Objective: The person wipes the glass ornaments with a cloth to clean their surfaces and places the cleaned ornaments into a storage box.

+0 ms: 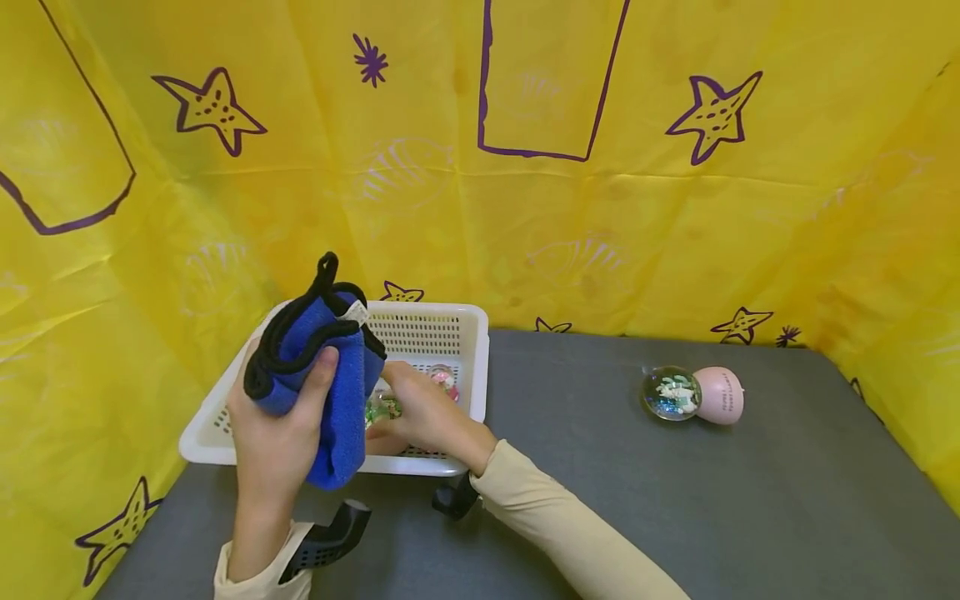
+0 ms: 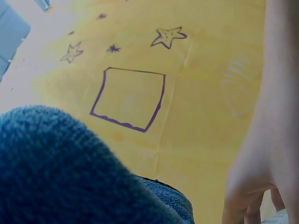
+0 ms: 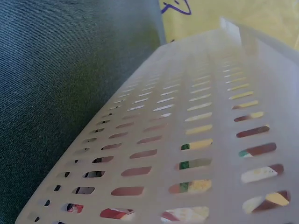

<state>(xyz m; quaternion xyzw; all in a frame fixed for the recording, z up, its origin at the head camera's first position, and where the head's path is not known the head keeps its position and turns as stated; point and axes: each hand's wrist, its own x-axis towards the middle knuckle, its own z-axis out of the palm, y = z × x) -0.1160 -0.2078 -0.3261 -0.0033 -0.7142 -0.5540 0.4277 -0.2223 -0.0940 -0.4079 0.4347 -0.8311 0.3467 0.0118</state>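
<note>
A folded blue cloth (image 1: 341,417) with black edging and a small loop is gripped by my left hand (image 1: 277,442), thumb across its front, above the white basket (image 1: 472,350). Blue fabric (image 2: 56,163) fills the lower left of the left wrist view. Inside the basket my right hand (image 1: 427,408) curls its fingers round a small snow globe (image 1: 385,406) with green contents; the cloth and fingers partly cover it. Another globe with pink and red contents (image 1: 444,380) sits behind this hand. In the right wrist view, the slotted basket wall (image 3: 140,102) hides the hand.
A snow globe with a pink base (image 1: 720,396) lies on its side at the right of the grey table (image 1: 585,500). Yellow patterned cloth (image 1: 465,208) hangs behind and at both sides. Black wrist mounts (image 1: 330,537) sit on the wrists near the basket's front edge.
</note>
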